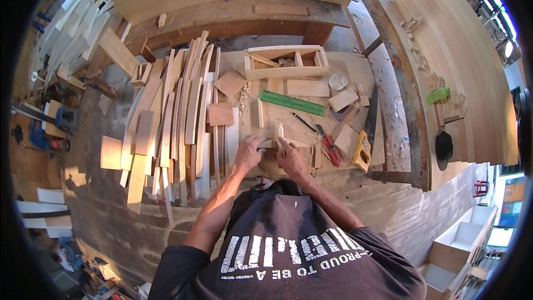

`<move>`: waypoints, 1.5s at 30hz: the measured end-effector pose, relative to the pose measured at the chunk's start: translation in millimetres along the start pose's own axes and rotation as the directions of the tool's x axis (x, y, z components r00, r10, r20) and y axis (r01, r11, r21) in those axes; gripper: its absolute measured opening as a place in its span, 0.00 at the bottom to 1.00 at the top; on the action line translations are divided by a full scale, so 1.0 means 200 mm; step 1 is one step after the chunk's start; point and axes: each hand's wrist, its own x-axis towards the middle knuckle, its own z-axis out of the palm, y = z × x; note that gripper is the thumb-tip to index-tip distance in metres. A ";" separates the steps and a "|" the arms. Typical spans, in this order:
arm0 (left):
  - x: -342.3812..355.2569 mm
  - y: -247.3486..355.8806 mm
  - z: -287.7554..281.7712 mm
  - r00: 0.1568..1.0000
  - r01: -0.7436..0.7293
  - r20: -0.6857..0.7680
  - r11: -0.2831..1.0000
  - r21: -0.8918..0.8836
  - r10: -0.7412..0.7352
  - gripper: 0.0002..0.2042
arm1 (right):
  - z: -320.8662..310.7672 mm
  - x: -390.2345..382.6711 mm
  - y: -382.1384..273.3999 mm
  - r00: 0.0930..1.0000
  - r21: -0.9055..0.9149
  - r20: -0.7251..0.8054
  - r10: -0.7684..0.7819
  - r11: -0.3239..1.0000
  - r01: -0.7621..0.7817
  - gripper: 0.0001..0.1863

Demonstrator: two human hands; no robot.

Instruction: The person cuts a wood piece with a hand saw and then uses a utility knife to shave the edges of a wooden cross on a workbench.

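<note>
I am counting 1 green ruler (292,103), 1 yellow-handled saw (364,143), 1 red-handled pliers (331,148), 1 open wooden box (285,62) and 1 round tin (337,81) on the workbench (355,66); the slats (177,111) are too many to count. The left hand (248,153) and right hand (290,158) are sitting close together, fingers curling around a small wooden piece (279,138). It is standing upright between them, at the bench's near edge. I cannot tell how tightly they are clamping it.
</note>
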 end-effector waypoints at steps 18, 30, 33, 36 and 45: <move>-0.10 -0.08 -0.21 0.899 0.363 -0.019 0.768 -0.528 -0.438 0.08 | -0.23 0.01 0.22 0.988 -0.093 -0.153 0.023 0.995 -0.038 0.18; -0.26 1.48 -1.44 0.227 -0.690 -0.470 -0.200 -0.696 0.853 0.15 | -0.47 -0.06 0.37 0.990 0.040 -0.095 0.102 0.994 -0.099 0.14; -0.29 1.73 -1.44 0.133 -0.912 -0.395 -0.044 -0.408 0.909 0.05 | -0.52 -0.01 0.37 0.997 0.037 -0.057 0.050 0.998 -0.048 0.14; -0.33 1.83 -1.39 0.192 -0.980 -0.410 0.151 -0.132 0.891 0.11 | -0.61 -0.01 0.43 0.998 -0.005 -0.054 0.028 1.000 -0.029 0.15; -0.29 2.17 -1.10 0.182 -0.981 -0.399 0.196 -0.007 0.899 0.12 | -0.78 -0.03 0.63 0.995 0.106 0.096 -0.014 0.994 0.004 0.14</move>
